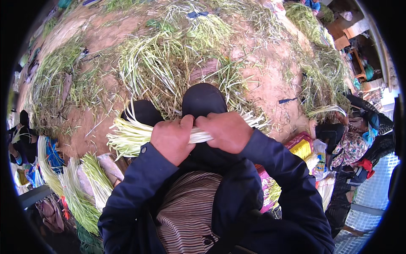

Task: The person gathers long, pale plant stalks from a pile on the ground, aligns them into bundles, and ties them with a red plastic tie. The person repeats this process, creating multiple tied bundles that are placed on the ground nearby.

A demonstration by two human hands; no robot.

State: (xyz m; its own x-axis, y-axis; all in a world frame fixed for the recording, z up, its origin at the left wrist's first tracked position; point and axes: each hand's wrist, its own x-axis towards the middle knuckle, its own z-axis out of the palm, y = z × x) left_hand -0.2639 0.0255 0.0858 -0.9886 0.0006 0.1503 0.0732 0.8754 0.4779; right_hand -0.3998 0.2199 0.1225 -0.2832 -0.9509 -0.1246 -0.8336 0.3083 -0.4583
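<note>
Both my hands grip one bundle of pale yellow-green leafy stalks [131, 135], perhaps blanched chives, held crosswise just above my dark-trousered knees [204, 98]. My left hand [173, 138] closes around it near the loose, yellowish end that fans out to the left. My right hand [225, 131] is wrapped about the whiter part, whose ends stick out past it on the right. A short stretch of white stems [199, 136] shows between the two fists. The fingers beneath the bundle are mostly hidden.
A heap of loose green leaves [152, 66] lies on the earthen floor before my knees. At my left are sorted bundles [76, 190]; at my right, printed sacks [299, 146]. Another person [349, 136] sits at the right holding stalks, and one more person [23, 139] is at far left.
</note>
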